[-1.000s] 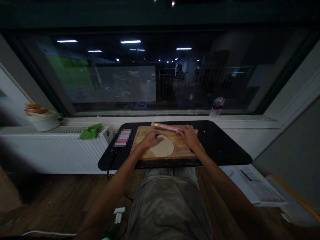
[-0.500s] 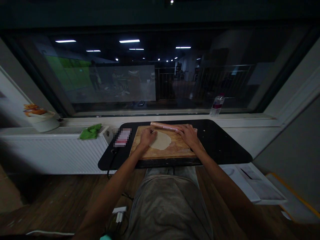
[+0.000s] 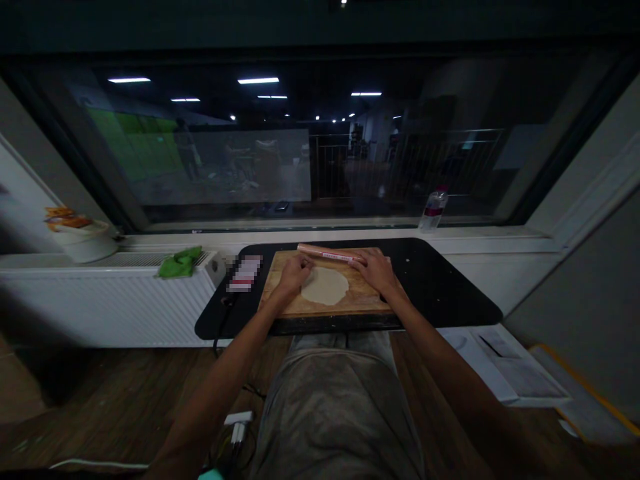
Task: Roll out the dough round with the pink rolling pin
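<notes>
On the wooden board [image 3: 367,300], a flat dough sheet lies between two hands

The dough sheet [image 3: 325,288], pale, thin and roughly round with an uneven rim, lies on the middle of the board, toward its near side. Along the board's far edge rests a rolling pin [image 3: 327,253], pinkish brown with a printed label, lying just beyond the dough.

Over the board's left part, the left hand [image 3: 295,271] has its fingers curled in, their tips at the dough's upper left rim; whether they pinch it I cannot tell. At the board's far right corner, the right hand [image 3: 375,268] is laid over the right end of the pin, fingers extended; how firmly they wrap it I cannot tell.

Beneath the board and showing on both sides of it is a black tabletop [image 3: 450,293]. Left of the board, on that top, a flat thing [image 3: 245,273] is pixelated out. Farther left, a green cloth [image 3: 180,262] lies on a white radiator [image 3: 115,310], and well beyond the board's left side stands a white tub [image 3: 90,243]. Past the board, to the right, a clear bottle [image 3: 433,212] stands on the windowsill [image 3: 490,241].
</notes>
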Demonstrator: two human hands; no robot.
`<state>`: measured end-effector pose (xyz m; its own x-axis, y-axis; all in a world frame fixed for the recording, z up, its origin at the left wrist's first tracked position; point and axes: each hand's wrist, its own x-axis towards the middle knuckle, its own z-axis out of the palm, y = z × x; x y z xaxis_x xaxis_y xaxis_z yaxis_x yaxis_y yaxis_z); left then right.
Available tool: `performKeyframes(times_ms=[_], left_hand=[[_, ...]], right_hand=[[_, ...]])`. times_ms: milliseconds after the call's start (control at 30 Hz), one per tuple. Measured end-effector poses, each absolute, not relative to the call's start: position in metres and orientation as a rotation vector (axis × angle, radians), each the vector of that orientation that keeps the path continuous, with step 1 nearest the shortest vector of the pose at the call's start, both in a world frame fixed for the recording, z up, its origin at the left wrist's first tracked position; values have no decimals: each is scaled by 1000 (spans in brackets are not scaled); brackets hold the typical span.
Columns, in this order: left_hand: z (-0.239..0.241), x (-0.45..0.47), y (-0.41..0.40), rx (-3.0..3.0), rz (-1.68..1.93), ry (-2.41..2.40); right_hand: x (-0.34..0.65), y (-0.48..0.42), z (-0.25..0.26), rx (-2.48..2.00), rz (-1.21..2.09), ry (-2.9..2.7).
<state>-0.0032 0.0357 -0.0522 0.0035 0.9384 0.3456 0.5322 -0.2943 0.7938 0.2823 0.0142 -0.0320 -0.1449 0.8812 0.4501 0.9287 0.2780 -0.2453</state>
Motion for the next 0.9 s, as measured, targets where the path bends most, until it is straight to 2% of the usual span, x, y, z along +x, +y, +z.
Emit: performKeyframes(times_ms=[167, 367, 667, 900], left_hand=[[-43, -5, 26, 1790, 1273, 1864], [-28, -10, 17, 1715, 1507, 2112], [-30, -6, 14, 2055, 1082, 2097], [-33, -9, 15, 2215, 797, 2175]], right_hand=[[282, 10, -30, -1606, -154, -2074], [279, 5, -23, -1510, -165, -2178], [273, -2, -15, -1397, -139, -2330], [268, 3, -18, -1579, -251, -2309]])
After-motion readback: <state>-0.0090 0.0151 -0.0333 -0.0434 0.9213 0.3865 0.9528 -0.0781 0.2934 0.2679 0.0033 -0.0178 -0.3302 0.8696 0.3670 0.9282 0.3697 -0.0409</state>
